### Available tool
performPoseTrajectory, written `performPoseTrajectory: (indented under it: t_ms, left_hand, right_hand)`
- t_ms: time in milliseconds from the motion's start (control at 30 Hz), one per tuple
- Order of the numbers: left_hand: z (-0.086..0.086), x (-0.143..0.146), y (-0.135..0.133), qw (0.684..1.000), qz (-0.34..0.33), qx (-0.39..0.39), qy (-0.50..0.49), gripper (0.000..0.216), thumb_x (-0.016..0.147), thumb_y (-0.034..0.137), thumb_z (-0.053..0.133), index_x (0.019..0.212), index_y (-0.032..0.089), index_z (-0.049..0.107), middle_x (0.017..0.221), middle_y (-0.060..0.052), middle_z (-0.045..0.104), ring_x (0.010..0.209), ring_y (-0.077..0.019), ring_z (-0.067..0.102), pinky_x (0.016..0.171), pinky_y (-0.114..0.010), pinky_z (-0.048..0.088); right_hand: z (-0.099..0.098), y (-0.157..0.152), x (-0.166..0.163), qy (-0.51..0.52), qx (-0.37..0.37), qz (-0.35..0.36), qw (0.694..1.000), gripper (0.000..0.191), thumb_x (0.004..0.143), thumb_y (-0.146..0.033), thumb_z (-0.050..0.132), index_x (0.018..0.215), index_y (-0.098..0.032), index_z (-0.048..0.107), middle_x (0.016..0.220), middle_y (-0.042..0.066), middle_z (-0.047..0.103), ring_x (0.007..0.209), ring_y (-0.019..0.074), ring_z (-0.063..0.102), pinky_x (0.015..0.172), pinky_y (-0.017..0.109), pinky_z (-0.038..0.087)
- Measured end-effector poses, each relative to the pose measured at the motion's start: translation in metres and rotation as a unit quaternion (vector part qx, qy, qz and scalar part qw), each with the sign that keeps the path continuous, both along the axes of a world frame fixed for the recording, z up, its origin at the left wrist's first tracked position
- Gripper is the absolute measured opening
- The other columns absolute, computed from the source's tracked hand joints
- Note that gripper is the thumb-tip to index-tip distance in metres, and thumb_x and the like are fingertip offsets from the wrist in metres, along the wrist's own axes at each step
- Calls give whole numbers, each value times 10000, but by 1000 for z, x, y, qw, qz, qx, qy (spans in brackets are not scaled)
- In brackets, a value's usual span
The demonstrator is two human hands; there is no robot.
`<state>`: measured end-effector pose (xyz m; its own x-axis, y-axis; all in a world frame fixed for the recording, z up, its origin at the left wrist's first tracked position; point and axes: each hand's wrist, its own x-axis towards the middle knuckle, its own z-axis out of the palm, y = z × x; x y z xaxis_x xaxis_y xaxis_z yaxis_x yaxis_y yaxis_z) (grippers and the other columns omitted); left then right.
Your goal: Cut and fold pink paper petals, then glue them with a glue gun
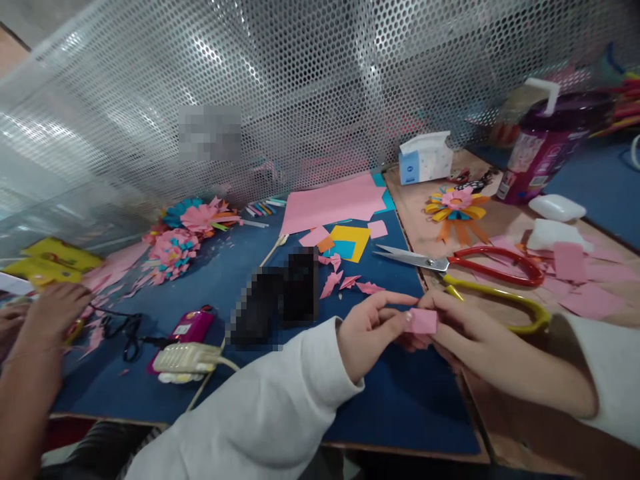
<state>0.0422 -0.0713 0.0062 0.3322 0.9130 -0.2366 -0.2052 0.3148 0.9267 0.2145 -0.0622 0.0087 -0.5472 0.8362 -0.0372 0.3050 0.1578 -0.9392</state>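
Observation:
Both my hands pinch a small pink paper piece (423, 321) above the blue mat (400, 400). My left hand (367, 337), in a white sleeve, grips its left edge with thumb and fingers. My right hand (467, 330) holds its right side, fingers closed around it. Red-handled scissors (465, 263) and yellow-handled scissors (500, 300) lie just beyond my right hand. Small pink scraps (350, 283) lie on the mat behind my left hand.
A large pink sheet (333, 203), yellow and blue squares (350, 243), paper flowers (187, 233) and a paper rosette (457, 210) lie farther back. A tissue box (425, 157) and purple bottle (545, 150) stand at right. Another person's hand (53, 310) rests at left. Perforated metal screen behind.

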Motion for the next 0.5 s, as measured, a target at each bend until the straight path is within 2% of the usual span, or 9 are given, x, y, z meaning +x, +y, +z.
performPoseTrajectory:
  t_ms: [133, 200, 300, 367, 500]
  left_hand:
    - [1, 2, 1, 1000, 18, -9, -3, 419, 638, 431, 756, 872, 122, 597, 665, -48, 681, 593, -139, 649, 620, -271, 512]
    - [1, 3, 1, 1000, 21, -12, -10, 413, 627, 433, 762, 835, 121, 591, 673, -54, 687, 595, -143, 652, 629, -279, 515]
    - [1, 4, 1, 999, 35, -19, -24, 418, 606, 422, 780, 811, 114, 584, 696, -67, 695, 620, -152, 664, 638, -283, 520]
    - [1, 5, 0, 998, 49, -20, -28, 412, 602, 407, 787, 799, 111, 579, 702, -69, 694, 640, -159, 671, 652, -291, 526]
    - [3, 5, -1, 998, 59, -23, -24, 394, 617, 398, 780, 788, 112, 569, 733, -76, 694, 689, -188, 679, 698, -352, 544]
  right_hand:
    - [-2, 0, -1, 21, -14, -34, 999, 240, 899, -416, 445, 811, -197, 492, 599, -32, 513, 438, 79, 448, 387, 196, 361]
    - [-5, 1, -1, 46, 18, -74, 996, 196, 881, -390, 482, 831, -202, 459, 634, -29, 514, 466, 83, 479, 397, 190, 387]
    - [-10, 4, 1, 72, 117, -123, 983, 150, 856, -332, 525, 837, -206, 446, 777, 16, 569, 630, 116, 575, 523, 219, 485]
    - [-10, 6, 3, 61, 197, -124, 971, 119, 847, -296, 537, 806, -204, 472, 902, 51, 597, 787, 153, 609, 653, 269, 522]
    - [-8, 5, 5, 19, 325, -105, 940, 53, 833, -254, 556, 852, -210, 578, 1104, 82, 585, 1040, 214, 572, 863, 374, 494]
